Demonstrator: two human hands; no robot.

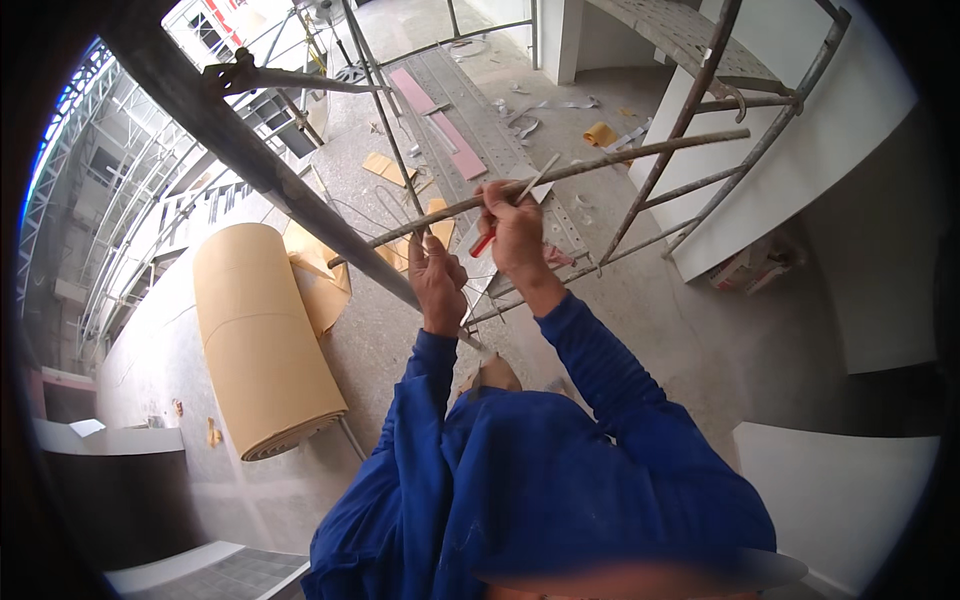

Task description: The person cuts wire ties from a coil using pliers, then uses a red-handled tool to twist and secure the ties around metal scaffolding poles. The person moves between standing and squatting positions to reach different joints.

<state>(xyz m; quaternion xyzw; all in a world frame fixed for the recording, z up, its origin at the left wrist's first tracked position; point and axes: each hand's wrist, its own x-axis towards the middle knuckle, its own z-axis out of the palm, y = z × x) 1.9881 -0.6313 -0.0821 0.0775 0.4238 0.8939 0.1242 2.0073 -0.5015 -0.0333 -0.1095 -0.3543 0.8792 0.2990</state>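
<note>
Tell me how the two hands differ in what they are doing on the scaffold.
The right hand sits higher on the diagonal scaffold bar, gripping a red-handled tool. The left hand is lower, holds no tool and pinches thin wire. Both are bare, with blue sleeves.

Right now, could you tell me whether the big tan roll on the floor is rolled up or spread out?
Rolled up: the tan roll lies on its side, spiral layers showing at its end.

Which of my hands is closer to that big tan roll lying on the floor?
Left. The left hand grips wires just right of the tan roll; the right hand, with the red-handled tool, is farther right.
</note>
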